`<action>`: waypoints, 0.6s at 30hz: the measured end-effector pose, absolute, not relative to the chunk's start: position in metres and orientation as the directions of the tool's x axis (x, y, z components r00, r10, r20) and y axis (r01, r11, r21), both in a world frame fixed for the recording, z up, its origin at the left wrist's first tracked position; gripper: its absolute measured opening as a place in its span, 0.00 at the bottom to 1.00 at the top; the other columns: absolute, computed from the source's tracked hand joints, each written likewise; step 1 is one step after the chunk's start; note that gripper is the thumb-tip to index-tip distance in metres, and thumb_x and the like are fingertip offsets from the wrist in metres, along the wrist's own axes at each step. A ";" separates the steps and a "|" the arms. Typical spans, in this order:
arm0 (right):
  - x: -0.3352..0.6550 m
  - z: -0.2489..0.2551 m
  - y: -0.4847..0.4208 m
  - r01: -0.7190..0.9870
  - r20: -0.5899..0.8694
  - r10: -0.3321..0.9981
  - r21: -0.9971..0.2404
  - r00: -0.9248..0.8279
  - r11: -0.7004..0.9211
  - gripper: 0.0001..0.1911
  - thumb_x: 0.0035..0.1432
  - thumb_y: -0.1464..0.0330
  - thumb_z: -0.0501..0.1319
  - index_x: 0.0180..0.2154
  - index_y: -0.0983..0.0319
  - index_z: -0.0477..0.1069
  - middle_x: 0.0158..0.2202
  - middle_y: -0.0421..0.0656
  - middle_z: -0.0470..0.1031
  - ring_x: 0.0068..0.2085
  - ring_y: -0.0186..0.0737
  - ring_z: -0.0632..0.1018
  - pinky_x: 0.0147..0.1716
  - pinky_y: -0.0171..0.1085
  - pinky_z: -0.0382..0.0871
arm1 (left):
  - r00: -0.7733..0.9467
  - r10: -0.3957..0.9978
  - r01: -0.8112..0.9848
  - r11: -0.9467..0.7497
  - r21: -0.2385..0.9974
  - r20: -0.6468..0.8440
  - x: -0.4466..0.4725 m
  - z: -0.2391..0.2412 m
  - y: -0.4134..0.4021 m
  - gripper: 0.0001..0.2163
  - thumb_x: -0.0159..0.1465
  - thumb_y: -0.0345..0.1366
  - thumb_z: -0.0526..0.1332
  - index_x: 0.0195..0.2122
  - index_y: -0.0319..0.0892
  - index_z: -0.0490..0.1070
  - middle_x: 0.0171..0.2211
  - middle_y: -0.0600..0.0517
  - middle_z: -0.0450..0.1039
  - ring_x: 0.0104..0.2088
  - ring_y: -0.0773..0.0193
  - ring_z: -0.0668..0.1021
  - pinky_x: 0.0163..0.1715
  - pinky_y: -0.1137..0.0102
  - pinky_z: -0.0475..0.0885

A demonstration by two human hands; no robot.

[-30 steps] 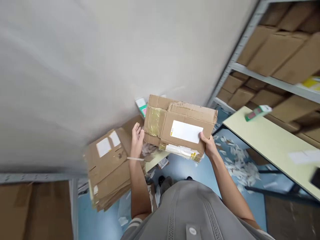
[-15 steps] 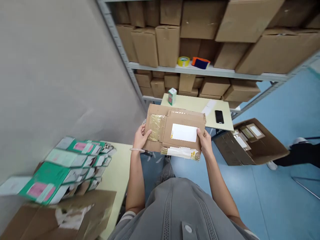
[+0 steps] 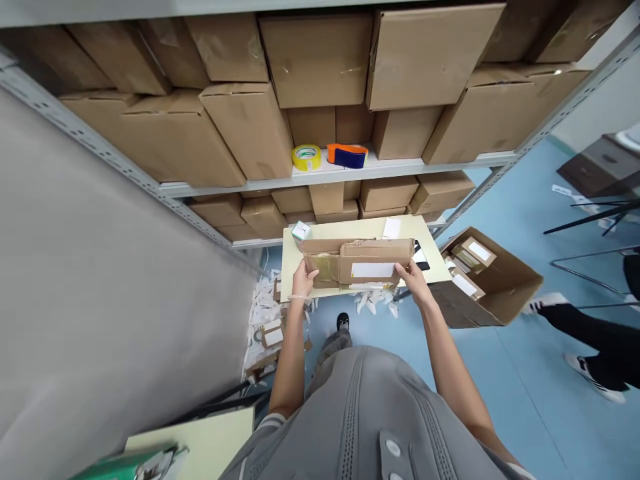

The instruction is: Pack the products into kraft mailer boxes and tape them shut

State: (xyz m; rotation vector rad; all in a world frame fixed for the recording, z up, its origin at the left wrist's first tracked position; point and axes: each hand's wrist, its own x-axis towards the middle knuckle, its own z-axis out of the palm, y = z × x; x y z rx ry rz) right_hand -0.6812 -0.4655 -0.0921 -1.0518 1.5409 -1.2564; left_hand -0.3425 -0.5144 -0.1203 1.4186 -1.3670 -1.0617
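Between my two hands is a flattened brown cardboard box (image 3: pixel 327 267), with a white label and shiny tape on its face. My left hand (image 3: pixel 304 279) grips its left edge, thumb on the front. At the opposite edge my right hand (image 3: pixel 411 277) is closed on the cardboard, its thumb beside the label. The cardboard is tilted and hovers over the near part of a pale yellow table (image 3: pixel 330 230). Behind it on that table are a small white-and-green box (image 3: pixel 301 231), a white paper (image 3: pixel 392 228) and a partly covered black phone (image 3: pixel 423 265).
A metal shelf (image 3: pixel 220 187) full of brown boxes stands ahead, holding yellow tape (image 3: pixel 307 157) and an orange-and-blue item (image 3: pixel 347 155). An open carton (image 3: pixel 515 287) with labelled packages sits at right, near another person's legs (image 3: pixel 565 317). Paper scraps (image 3: pixel 263 303) litter the floor at left.
My view has swung toward the shelf, and the green boxes at left have mostly left the picture. The flattened box now tilts more away from me, still in both hands.
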 end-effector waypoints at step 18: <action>-0.668 -0.154 -0.553 -0.074 -0.203 -0.973 -0.975 -0.109 0.211 0.40 0.49 0.55 0.64 0.62 0.57 0.59 0.64 0.51 0.61 0.59 0.46 0.69 0.56 0.46 0.65 | -0.008 -0.982 -0.116 -0.185 0.976 -0.187 -0.394 -0.168 -0.591 0.26 0.53 0.23 0.60 0.54 0.44 0.66 0.58 0.42 0.66 0.58 0.57 0.72 0.55 0.61 0.69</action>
